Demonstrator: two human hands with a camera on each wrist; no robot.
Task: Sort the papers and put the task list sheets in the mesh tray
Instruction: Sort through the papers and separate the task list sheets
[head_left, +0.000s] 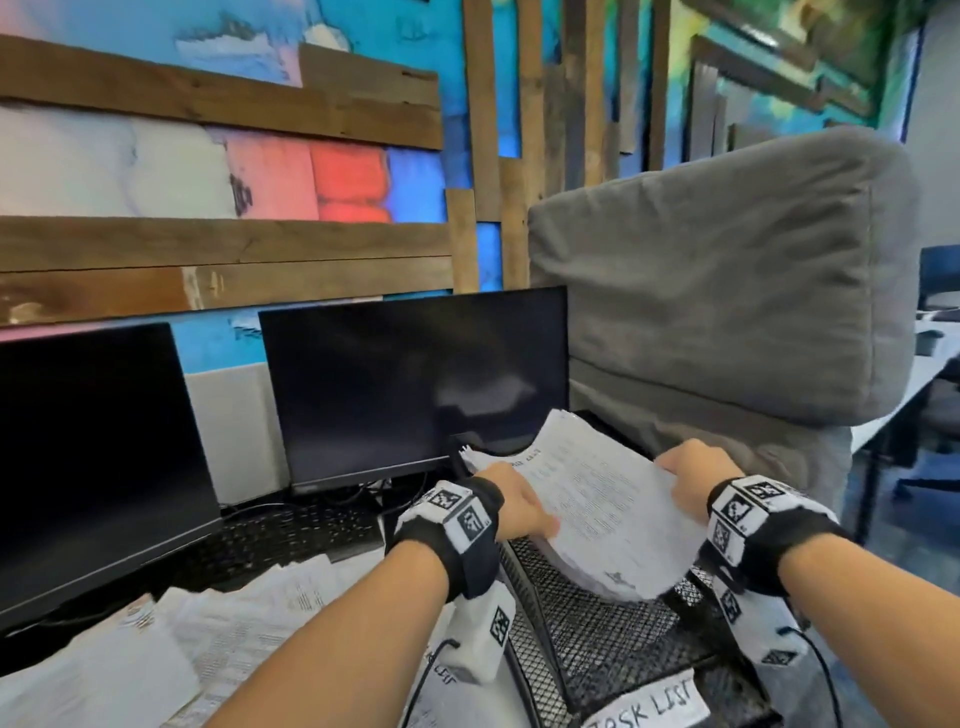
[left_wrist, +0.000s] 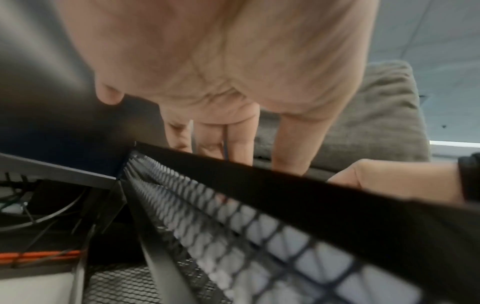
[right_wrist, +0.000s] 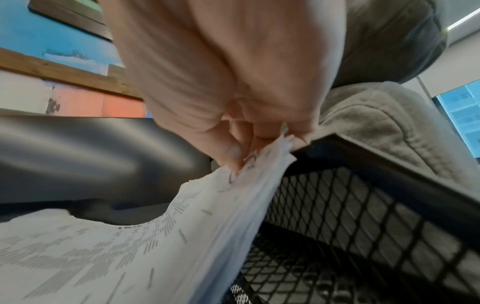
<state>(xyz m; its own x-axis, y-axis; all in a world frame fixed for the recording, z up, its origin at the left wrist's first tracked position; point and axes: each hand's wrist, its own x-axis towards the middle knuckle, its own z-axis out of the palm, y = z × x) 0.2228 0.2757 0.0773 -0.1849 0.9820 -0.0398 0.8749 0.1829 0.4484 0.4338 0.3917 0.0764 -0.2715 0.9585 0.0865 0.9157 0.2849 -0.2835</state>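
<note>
Two hands are carrying one stack of task list sheets (head_left: 592, 499) over the black mesh tray (head_left: 613, 639), which is sitting at the right end of the desk (head_left: 358, 558). At far left, loose papers (head_left: 171, 639) are lying scattered in front of two dark monitors (head_left: 410, 384). Moving right, the left hand (head_left: 511, 501) is resting along the stack's left edge; the left wrist view is showing its fingers (left_wrist: 241, 142) pointing down behind the tray's rim, fairly straight, though whether they are curling under the sheets I cannot tell, since the rim is hiding the tips. The stack itself is white, printed with dense small text under a heading, sagging in the middle and fanning at its edges (the print is too blurred to be read). Its underside and the tray floor beneath it are staying out of sight. Further right, the right hand (head_left: 693, 467) is pinching the stack's right edge, thumb on top and fingers (right_wrist: 262, 142) curled beneath. A handwritten label (head_left: 647, 706) reading TASK LIST is sitting on the tray's front. A grey cushion (head_left: 727, 270) is leaning behind the tray.
</note>
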